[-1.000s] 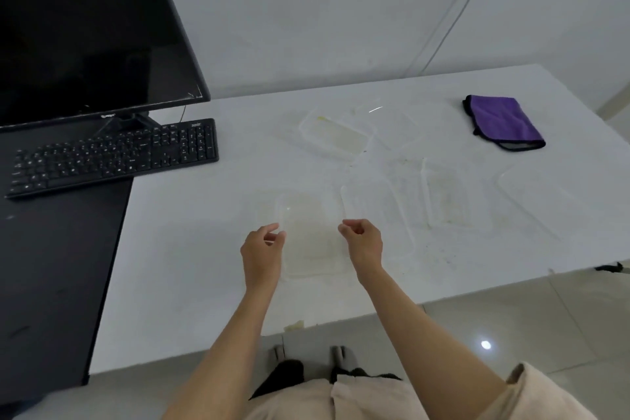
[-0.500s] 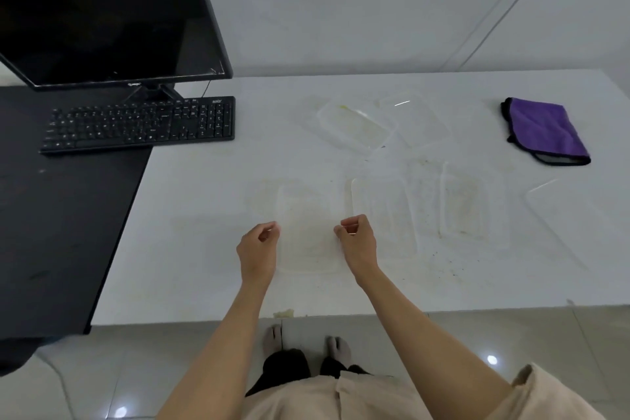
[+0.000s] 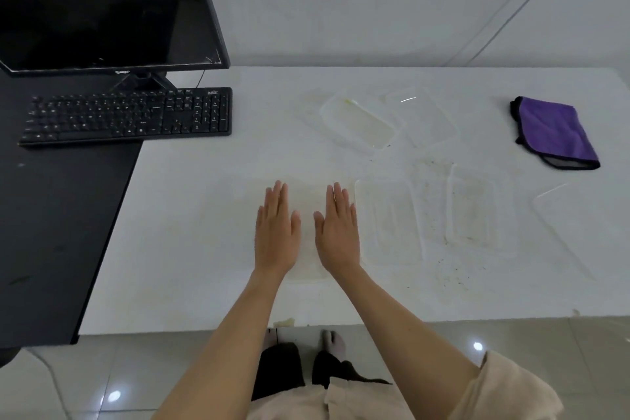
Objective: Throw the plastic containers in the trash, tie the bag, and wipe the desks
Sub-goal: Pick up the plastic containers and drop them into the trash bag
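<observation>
Fingers uncurl: my left hand (image 3: 276, 235) and right hand (image 3: 337, 232) now lie flat, grasping nothing, over the nearest plastic container (image 3: 306, 269) on the bench (image 3: 191, 249); binning hasn't started.

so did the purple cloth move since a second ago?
No. The purple cloth lies in the same spot on the white desk, right of the clear containers; only the head camera shifted.

Black monitor (image 3: 102, 3), screen dark, on black desk (image 3: 51, 232) at its far edge. Black keyboard (image 3: 129, 116) just in front of the stand, its right end overhanging onto the adjoining surface. Glossy tiled floor (image 3: 85, 382) below.
</observation>
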